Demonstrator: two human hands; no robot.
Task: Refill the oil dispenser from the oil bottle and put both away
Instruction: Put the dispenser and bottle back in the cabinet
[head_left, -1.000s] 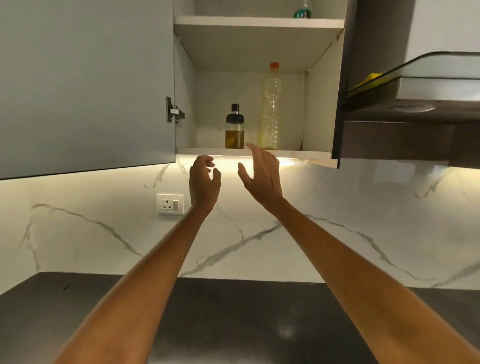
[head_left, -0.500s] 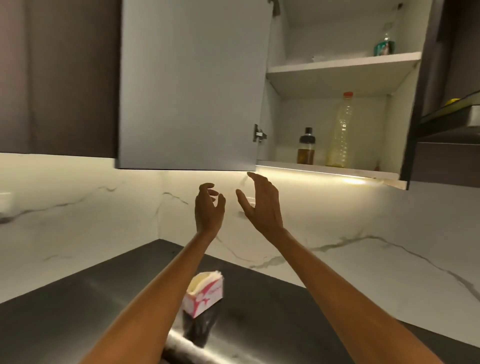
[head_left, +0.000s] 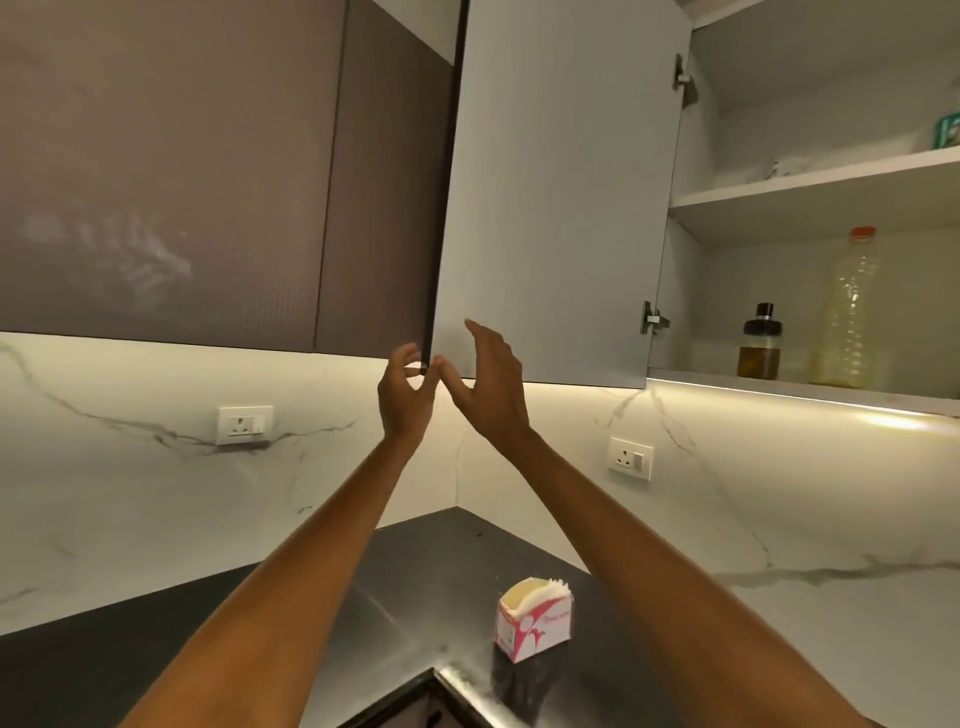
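A: Where do the task's things stand?

B: Both sit on the lower shelf of the open cupboard, at about three o'clock in view. The oil dispenser is upright, and the oil bottle stands just beside it on the right, apart from it as far as I can tell.

A: And the hands?

B: The left hand curls its fingers at the lower free corner of the cupboard door, narrow, seemingly touching the edge. The right hand is spread wide in front of the door's lower edge, holding nothing.

A: So what could go wrong?

B: I judge the door is about to be swung shut. A fast swing could slam it and rock the tall, light bottle against the dispenser. Fingers left at the edge could get pinched. The carton on the table at six o'clock is well clear
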